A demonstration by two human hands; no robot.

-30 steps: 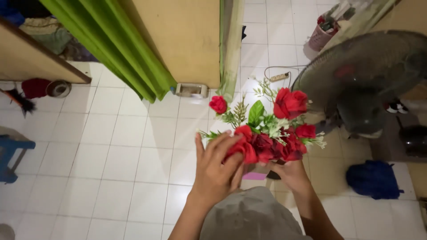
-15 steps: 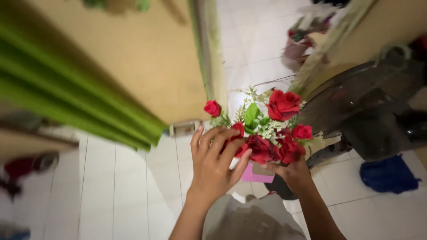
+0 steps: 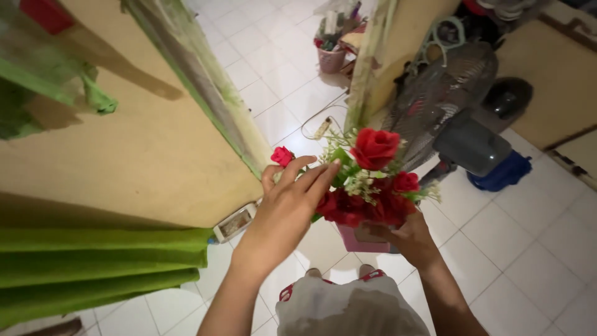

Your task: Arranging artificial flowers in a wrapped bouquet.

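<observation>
1. A standing fan (image 3: pixel 444 102) stands just beyond my right hand (image 3: pixel 407 239), a blue bundle (image 3: pixel 500 174) past it; a green curtain (image 3: pixel 93 264) hangs well to my left.
2. My right hand grips the pink pot (image 3: pixel 360 239) of red roses (image 3: pixel 370 186) from beneath.
3. My left hand (image 3: pixel 289 208), fingers spread, rests against the blooms.
4. Since a second ago the view has swung; both hands stay on the bouquet.

Rose bouquet (image 3: pixel 367 183): matt, cloth-like petals, plastic-looking leaves. Pot (image 3: pixel 360 239): smooth pink. Floor (image 3: pixel 528 249): glossy white tiles. Curtain (image 3: pixel 93 261): green cloth.
</observation>
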